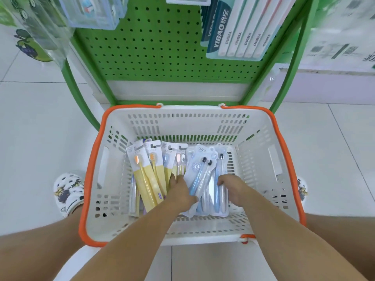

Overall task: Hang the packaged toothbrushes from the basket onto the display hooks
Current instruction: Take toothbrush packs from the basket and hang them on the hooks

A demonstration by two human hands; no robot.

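Note:
A white basket with an orange rim (95,155) stands on the floor below a green pegboard display (162,49). Inside lie several yellow toothbrush packs (142,171) on the left and a stack of blue-and-white toothbrush packs (205,175) on the right. My left hand (180,191) reaches down into the basket at the left edge of the blue-and-white packs, fingers curled under them. My right hand (229,185) grips the same stack at its right edge, fingers curled over the packs.
Toothbrush packs hang on the pegboard at the upper right (243,31) and a clear pack at the upper left (95,13). White tiled floor surrounds the stand. My feet in white clogs (68,191) flank the basket.

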